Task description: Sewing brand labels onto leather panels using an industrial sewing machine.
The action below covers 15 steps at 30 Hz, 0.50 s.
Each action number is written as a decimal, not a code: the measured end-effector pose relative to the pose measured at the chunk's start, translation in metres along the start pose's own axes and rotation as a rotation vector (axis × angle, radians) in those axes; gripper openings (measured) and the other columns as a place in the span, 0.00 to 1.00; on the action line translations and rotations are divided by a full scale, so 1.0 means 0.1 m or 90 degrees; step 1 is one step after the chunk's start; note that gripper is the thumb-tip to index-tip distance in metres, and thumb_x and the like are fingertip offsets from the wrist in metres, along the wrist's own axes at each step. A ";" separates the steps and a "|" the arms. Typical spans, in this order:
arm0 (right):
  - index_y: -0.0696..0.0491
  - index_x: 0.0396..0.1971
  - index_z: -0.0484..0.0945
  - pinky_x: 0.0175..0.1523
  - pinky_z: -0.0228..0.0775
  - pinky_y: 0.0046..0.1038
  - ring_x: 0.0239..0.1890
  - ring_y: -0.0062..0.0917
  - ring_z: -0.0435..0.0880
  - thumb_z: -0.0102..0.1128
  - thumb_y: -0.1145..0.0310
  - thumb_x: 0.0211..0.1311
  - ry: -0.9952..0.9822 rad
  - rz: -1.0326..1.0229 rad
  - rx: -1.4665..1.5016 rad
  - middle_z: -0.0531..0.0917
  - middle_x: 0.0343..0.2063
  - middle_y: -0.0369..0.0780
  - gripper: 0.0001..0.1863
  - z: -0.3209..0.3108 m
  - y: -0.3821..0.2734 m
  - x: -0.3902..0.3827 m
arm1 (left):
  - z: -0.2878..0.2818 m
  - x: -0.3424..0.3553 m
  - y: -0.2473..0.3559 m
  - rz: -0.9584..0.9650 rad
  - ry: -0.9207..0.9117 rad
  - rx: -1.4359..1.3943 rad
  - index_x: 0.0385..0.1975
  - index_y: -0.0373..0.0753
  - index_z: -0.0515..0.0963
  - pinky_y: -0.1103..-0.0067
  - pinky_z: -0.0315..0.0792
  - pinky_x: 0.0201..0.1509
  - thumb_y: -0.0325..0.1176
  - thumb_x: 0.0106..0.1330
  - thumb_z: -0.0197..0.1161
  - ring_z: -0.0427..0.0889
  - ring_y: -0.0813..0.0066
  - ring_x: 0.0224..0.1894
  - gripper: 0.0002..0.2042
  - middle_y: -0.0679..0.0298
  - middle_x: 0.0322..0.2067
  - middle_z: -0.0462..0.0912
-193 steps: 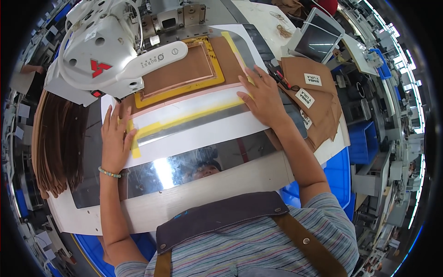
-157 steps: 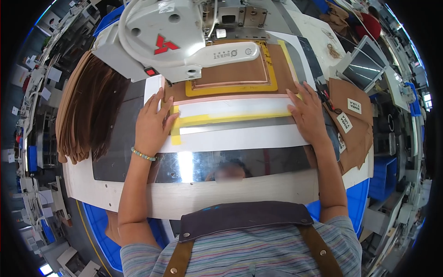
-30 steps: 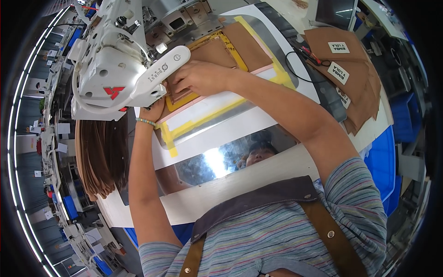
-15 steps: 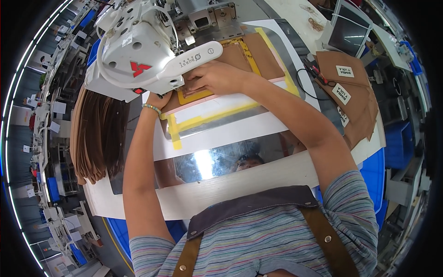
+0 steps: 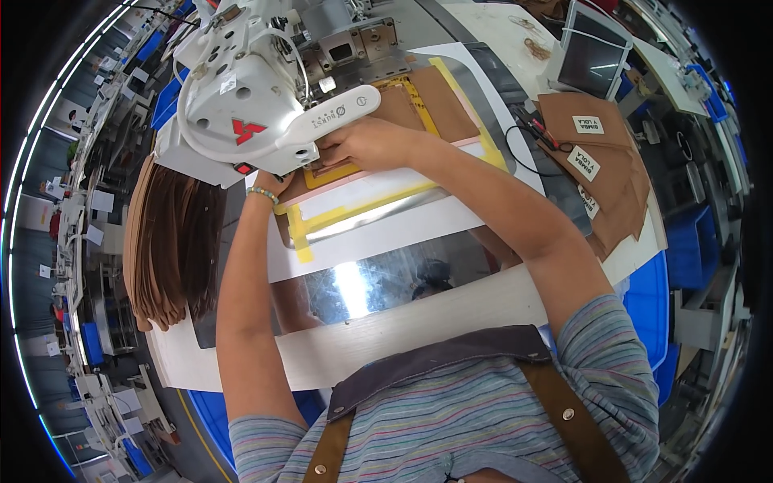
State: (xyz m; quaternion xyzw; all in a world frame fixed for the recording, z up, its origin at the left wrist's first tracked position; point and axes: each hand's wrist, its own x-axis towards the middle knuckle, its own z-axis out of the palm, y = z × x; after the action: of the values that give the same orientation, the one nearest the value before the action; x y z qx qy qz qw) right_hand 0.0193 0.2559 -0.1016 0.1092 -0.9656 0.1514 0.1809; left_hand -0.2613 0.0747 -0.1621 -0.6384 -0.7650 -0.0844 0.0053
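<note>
My right hand (image 5: 362, 147) reaches over a yellow-edged rectangular frame (image 5: 427, 121), its fingers curled at the frame's left part beneath the white sewing machine's arm (image 5: 330, 114); what they grip is hidden. My left hand (image 5: 271, 183), with a beaded bracelet at the wrist, is under the machine head (image 5: 225, 113), its fingers mostly hidden. The frame lies on a brown panel (image 5: 443, 101) set on a template with yellow tape (image 5: 330, 220) and pink strips, over a white sheet (image 5: 354, 252).
Brown pieces hang in a thick stack (image 5: 153, 249) at left. At right lie labelled brown pieces (image 5: 612, 177), red-handled snips (image 5: 541, 133) and a screen (image 5: 589, 52). A polished metal plate (image 5: 386, 286) crosses the front of the table (image 5: 427, 330). Blue bins (image 5: 640, 298) stand beside it.
Both hands have moved from the template's side edges inward under the machine head, the right crossing leftward over the frame. Over the last second they have stayed nearly in place.
</note>
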 end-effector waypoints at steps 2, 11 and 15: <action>0.38 0.53 0.92 0.68 0.72 0.38 0.63 0.32 0.81 0.60 0.72 0.68 -0.002 0.023 -0.011 0.87 0.58 0.34 0.19 0.02 0.07 -0.10 | 0.00 0.08 0.16 -0.003 -0.035 -0.030 0.66 0.44 0.78 0.63 0.67 0.77 0.36 0.71 0.66 0.76 0.53 0.70 0.23 0.57 0.65 0.81; 0.43 0.49 0.93 0.66 0.74 0.38 0.63 0.33 0.81 0.60 0.72 0.67 -0.024 0.027 0.021 0.87 0.59 0.35 0.17 -0.17 -0.08 -0.03 | 0.16 0.06 -0.06 0.012 0.040 -0.106 0.64 0.40 0.78 0.63 0.70 0.76 0.33 0.70 0.68 0.78 0.53 0.68 0.23 0.55 0.63 0.83; 0.52 0.51 0.91 0.69 0.74 0.41 0.63 0.42 0.83 0.59 0.76 0.65 0.004 0.152 -0.014 0.87 0.58 0.45 0.18 -0.16 -0.10 0.04 | 0.16 -0.02 -0.17 0.025 0.082 -0.243 0.64 0.37 0.78 0.63 0.72 0.74 0.30 0.69 0.67 0.80 0.51 0.66 0.22 0.51 0.62 0.83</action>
State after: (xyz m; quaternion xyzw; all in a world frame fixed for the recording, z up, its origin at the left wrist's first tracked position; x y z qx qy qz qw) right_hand 0.0235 0.2518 -0.0831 -0.0086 -0.9727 0.1619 0.1658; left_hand -0.2758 0.0721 -0.1804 -0.6362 -0.7204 -0.2684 -0.0657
